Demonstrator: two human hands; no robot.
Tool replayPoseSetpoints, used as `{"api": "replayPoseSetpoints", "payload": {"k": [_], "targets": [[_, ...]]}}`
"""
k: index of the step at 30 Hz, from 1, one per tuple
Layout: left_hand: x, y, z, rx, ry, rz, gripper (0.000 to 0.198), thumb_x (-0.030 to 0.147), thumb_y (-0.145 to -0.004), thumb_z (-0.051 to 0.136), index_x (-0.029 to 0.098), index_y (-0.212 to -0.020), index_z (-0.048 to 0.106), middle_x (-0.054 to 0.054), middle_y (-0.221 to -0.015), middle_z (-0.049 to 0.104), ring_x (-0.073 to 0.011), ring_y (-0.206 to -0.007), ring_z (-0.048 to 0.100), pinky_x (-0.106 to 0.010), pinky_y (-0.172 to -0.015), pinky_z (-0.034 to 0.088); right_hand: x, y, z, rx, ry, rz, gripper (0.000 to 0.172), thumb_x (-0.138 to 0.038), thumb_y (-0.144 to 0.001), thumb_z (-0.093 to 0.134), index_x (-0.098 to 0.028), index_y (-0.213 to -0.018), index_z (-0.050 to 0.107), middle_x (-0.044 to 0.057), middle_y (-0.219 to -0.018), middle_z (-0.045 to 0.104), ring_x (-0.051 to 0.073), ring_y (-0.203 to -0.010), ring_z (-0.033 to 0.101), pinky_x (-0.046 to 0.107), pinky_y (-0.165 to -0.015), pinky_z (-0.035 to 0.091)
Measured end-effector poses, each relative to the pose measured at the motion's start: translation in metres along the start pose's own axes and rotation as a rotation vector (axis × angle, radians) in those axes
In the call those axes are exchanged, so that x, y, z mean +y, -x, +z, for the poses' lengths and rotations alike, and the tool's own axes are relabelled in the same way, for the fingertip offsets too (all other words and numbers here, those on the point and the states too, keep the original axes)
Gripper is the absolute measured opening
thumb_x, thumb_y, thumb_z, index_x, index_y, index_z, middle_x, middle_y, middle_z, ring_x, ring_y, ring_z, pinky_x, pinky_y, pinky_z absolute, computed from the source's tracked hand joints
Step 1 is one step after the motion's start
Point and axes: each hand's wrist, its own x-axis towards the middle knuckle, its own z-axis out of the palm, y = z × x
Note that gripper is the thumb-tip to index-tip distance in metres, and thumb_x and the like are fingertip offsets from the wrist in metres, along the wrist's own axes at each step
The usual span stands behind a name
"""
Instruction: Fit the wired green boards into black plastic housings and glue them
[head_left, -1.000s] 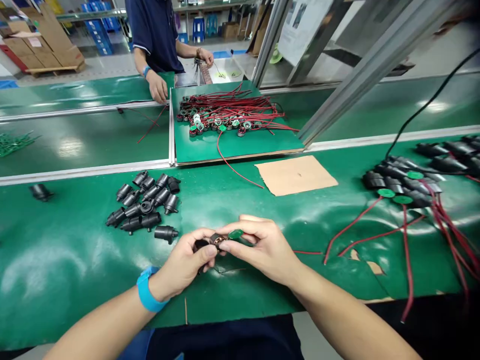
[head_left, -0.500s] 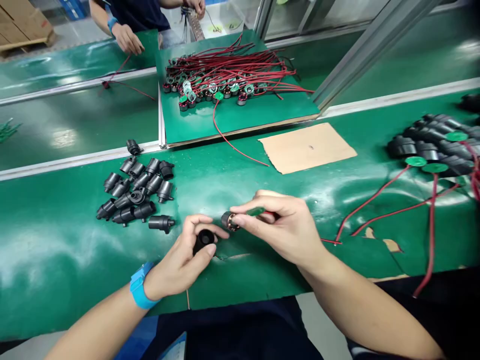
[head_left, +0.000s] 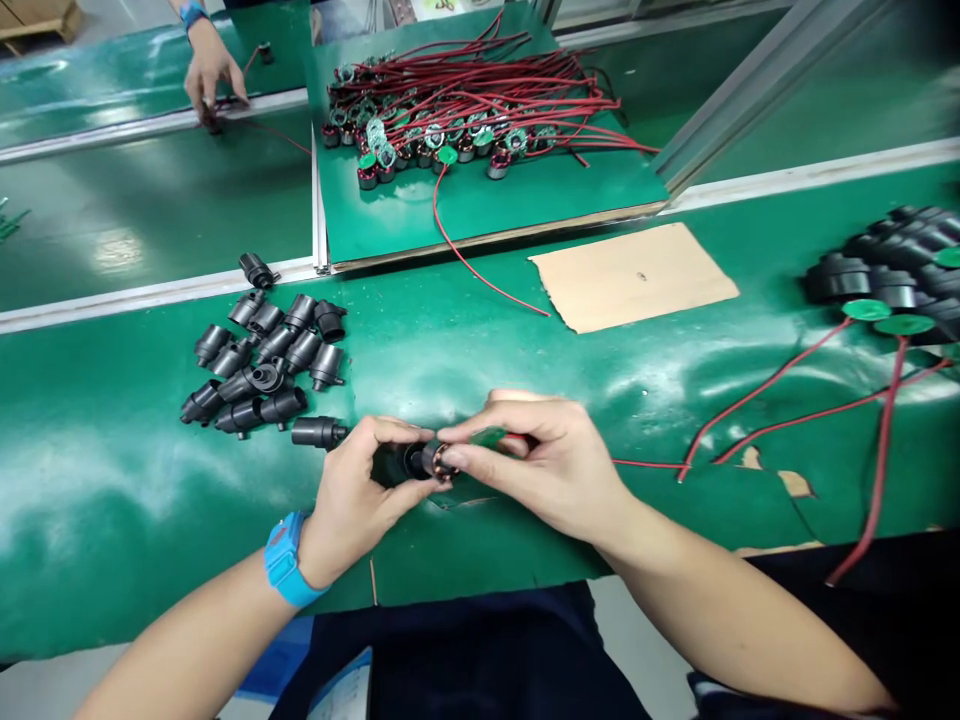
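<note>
Low over the green bench, my left hand (head_left: 367, 480) is closed around a black plastic housing (head_left: 411, 459), its open mouth turned to the right. Between thumb and fingers, my right hand (head_left: 536, 450) pinches a small motor stator (head_left: 439, 460) with copper windings. A green round board (head_left: 489, 437) and red wire (head_left: 645, 464) come from it. The stator sits right at the housing's mouth; how far inside it reaches is hidden by my fingers. Beside my left hand lies a loose black housing (head_left: 319, 432).
More black housings (head_left: 274, 345) lie in a group at left. A raised green board (head_left: 480, 225) bears many red-wired stators (head_left: 465, 145). Cardboard (head_left: 637, 285) lies ahead, and black assemblies (head_left: 892, 265) are heaped at right. Across the bench, a co-worker's hand (head_left: 210, 75) handles a wired part.
My hands have come together, bringing the stator from beside the housing to its mouth. My left fingers have closed in. The co-worker's hand has reached down to the wired part.
</note>
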Motion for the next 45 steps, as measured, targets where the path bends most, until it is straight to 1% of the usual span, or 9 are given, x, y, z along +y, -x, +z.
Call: {"api": "replayPoseSetpoints", "payload": {"k": [3,6,13,19,21,24,29,37,45], "targets": [[0.002,0.001,0.001,-0.005,-0.014,-0.004,0.041,0.028,-0.080,0.085,0.023,-0.112,0.059,-0.002,-0.099,0.075,-0.0189,-0.092,0.075,-0.029,-0.080,0.059,0.005,0.001,0.011,-0.050,0.063,-0.082,0.013,-0.031,-0.089,0.076,-0.019,-0.092,0.082,-0.005,-0.059,0.046,0.007,-0.049,0.040,0.024,-0.047,0.032],[0.002,0.003,0.000,-0.079,0.029,-0.029,0.055,0.023,-0.082,0.081,0.025,-0.128,0.050,-0.003,-0.107,0.075,-0.0188,-0.097,0.075,-0.030,-0.086,0.060,0.011,0.001,0.013,-0.051,0.141,-0.117,0.013,-0.028,-0.090,0.075,-0.017,-0.091,0.082,-0.005,-0.060,0.046,0.007,-0.052,0.042,0.024,-0.050,0.034],[-0.005,0.003,-0.003,-0.096,0.047,-0.085,0.061,0.022,-0.084,0.080,0.024,-0.134,0.046,-0.006,-0.113,0.076,-0.0210,-0.099,0.077,-0.037,-0.091,0.062,0.012,-0.007,-0.015,-0.256,0.173,0.077,0.019,-0.033,-0.096,0.067,-0.022,-0.106,0.078,-0.003,-0.068,0.056,0.010,-0.059,0.048,0.023,-0.056,0.038],[-0.006,0.001,-0.002,-0.110,0.055,-0.059,0.064,0.023,-0.083,0.082,0.025,-0.136,0.046,-0.005,-0.111,0.076,-0.0198,-0.101,0.077,-0.033,-0.091,0.063,0.006,-0.009,-0.017,-0.316,0.209,0.029,0.020,-0.028,-0.100,0.060,-0.023,-0.111,0.076,0.001,-0.083,0.069,0.012,-0.069,0.061,0.024,-0.064,0.045],[-0.005,0.003,-0.003,-0.057,0.059,-0.027,0.066,0.024,-0.083,0.083,0.026,-0.137,0.046,-0.004,-0.110,0.077,-0.0202,-0.103,0.076,-0.034,-0.094,0.062,0.006,-0.008,-0.016,-0.331,0.202,0.036,0.020,-0.028,-0.099,0.062,-0.023,-0.113,0.075,0.001,-0.084,0.069,0.012,-0.069,0.061,0.024,-0.065,0.046],[-0.003,0.003,-0.004,0.033,-0.010,0.066,0.057,0.027,-0.083,0.083,0.026,-0.131,0.051,-0.003,-0.109,0.077,-0.0200,-0.102,0.077,-0.033,-0.094,0.061,0.007,-0.006,-0.017,-0.349,0.126,0.098,0.025,-0.028,-0.097,0.064,-0.023,-0.121,0.070,-0.001,-0.082,0.065,0.012,-0.067,0.058,0.024,-0.060,0.046],[-0.007,-0.001,-0.004,-0.027,-0.214,0.203,0.034,0.027,-0.089,0.077,0.023,-0.116,0.058,-0.003,-0.103,0.076,-0.0205,-0.100,0.077,-0.029,-0.086,0.061,0.015,-0.008,-0.018,-0.496,-0.089,0.216,0.035,-0.020,-0.096,0.061,-0.025,-0.130,0.063,-0.004,-0.078,0.057,0.009,-0.062,0.051,0.021,-0.055,0.042],[-0.018,-0.001,0.001,-0.023,-0.266,0.295,0.033,0.026,-0.090,0.075,0.021,-0.117,0.056,-0.004,-0.102,0.075,-0.0187,-0.096,0.076,-0.029,-0.086,0.061,0.027,-0.010,-0.002,-0.424,-0.247,0.237,0.040,-0.018,-0.090,0.068,-0.016,-0.129,0.059,-0.011,-0.064,0.032,0.007,-0.056,0.032,0.021,-0.052,0.031],[-0.011,0.000,0.001,-0.060,-0.269,0.317,0.035,0.021,-0.092,0.072,0.019,-0.122,0.055,-0.006,-0.105,0.076,-0.0192,-0.099,0.076,-0.031,-0.087,0.064,0.030,-0.006,0.009,-0.370,-0.155,0.258,0.045,-0.020,-0.082,0.075,-0.021,-0.125,0.061,-0.009,-0.073,0.037,0.008,-0.062,0.039,0.022,-0.055,0.034]]}}
